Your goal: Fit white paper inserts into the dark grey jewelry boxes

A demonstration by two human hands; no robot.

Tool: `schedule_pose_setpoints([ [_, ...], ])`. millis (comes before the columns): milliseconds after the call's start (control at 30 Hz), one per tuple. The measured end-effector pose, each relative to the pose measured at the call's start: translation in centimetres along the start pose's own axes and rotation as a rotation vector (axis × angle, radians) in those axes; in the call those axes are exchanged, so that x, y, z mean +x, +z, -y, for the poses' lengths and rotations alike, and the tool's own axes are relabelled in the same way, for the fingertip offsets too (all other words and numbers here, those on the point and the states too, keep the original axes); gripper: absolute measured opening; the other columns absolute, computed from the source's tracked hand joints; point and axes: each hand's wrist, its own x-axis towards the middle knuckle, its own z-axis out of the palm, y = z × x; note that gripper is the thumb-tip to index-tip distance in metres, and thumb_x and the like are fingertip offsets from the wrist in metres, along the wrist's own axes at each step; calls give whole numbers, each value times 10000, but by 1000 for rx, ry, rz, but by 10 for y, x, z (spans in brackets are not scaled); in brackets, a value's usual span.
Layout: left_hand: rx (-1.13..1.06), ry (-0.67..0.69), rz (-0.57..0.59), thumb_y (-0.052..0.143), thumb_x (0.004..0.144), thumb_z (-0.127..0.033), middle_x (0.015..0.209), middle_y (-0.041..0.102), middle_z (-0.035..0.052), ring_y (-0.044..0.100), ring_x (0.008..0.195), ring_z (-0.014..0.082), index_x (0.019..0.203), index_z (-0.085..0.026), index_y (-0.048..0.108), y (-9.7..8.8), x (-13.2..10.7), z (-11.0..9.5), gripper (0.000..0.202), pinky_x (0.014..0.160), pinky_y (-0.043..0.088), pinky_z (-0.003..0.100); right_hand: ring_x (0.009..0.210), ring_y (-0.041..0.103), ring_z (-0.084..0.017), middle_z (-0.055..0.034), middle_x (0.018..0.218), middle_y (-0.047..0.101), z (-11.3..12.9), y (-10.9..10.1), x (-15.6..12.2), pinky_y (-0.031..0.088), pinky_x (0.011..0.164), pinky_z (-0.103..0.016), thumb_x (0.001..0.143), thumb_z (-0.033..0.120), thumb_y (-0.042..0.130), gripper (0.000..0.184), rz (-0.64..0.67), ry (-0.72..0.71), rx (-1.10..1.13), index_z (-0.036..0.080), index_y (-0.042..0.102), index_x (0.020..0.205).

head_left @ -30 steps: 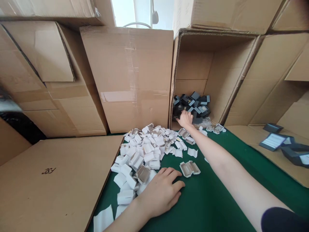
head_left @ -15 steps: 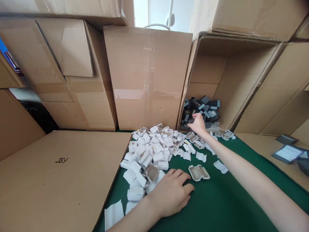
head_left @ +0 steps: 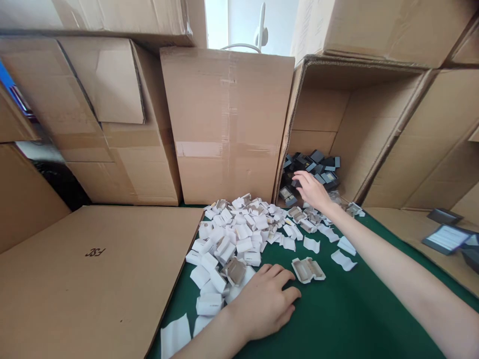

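Observation:
My right hand [head_left: 313, 190] reaches far forward into an open cardboard box lying on its side [head_left: 359, 124]. Its fingers curl over a heap of small dark grey boxes [head_left: 310, 168], touching them; whether it grips one stays hidden. One small dark box [head_left: 287, 195] lies at the mouth of the carton beside that hand. My left hand [head_left: 267, 300] rests palm down on the green table surface [head_left: 337, 319], fingers loosely curled, holding nothing. It lies beside a pile of several white folded inserts [head_left: 234, 234], with one opened white insert [head_left: 307, 269] just right of its fingertips.
Tall cardboard cartons [head_left: 228, 124] wall in the back and left. A flat cardboard sheet [head_left: 86, 279] covers the table's left part. At the right edge, dark box parts with a white label [head_left: 447, 238] lie on another cardboard flap.
My right hand moved a little to the right over the dark boxes, and one dark box now lies at the carton's mouth. The left hand stayed put. The view panned right earlier.

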Motion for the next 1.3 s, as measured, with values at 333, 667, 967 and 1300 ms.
schedule_pose_setpoints([
  [333,-167,-37,-41,439,910,-258,1265,537,75,490,1164,237,1233,-221,490,-5,0,0,329,964,443,423,1202,533,-247,-110,1298,511,61,-40,-28,434,1042,-455,791,266,636,425,-297,30,606,243,421,1156],
  [667,-1345,-327,-404,663,795,-339,1349,444,135,544,1126,188,1437,-272,131,-13,12,-2,837,918,509,350,1241,496,-295,-81,1274,498,155,-71,-130,532,936,-492,812,295,633,377,-101,317,1101,343,434,1129],
  [967,-1317,-400,-360,692,745,-265,1206,486,82,582,812,120,1183,-225,452,-5,10,5,502,659,548,283,1146,569,-257,-92,1145,616,134,-62,-139,484,964,-471,894,406,536,333,43,268,1122,293,426,1188],
  [1300,-726,-444,-322,690,754,-244,1145,585,6,555,1034,181,1126,-267,519,-17,6,12,410,881,439,317,1024,542,-249,-85,1061,624,111,-54,-146,446,868,-422,897,338,537,214,365,39,328,208,598,1056],
])
